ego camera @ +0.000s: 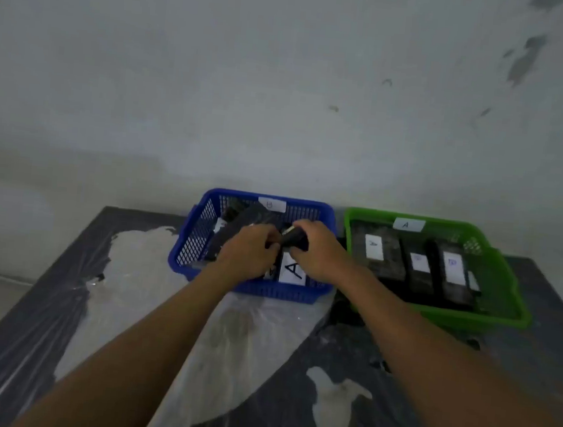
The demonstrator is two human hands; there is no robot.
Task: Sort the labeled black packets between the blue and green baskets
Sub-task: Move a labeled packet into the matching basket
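A blue basket [188,238] tagged B stands at the table's back centre, with several black packets inside. One packet [293,269] near its front wall shows a white label with the letter A. Both hands are inside this basket. My right hand [317,251] is shut on a black packet [295,238] raised on edge, and my left hand [249,249] touches the same packet's left end. To the right stands a green basket [506,297] tagged A, holding three black packets [377,253] with white labels, laid side by side.
The dark table [515,373] is covered with wrinkled plastic film and has pale worn patches [140,268] at the left and centre. A grey stained wall rises directly behind the baskets. The table's left edge falls away to a grey floor.
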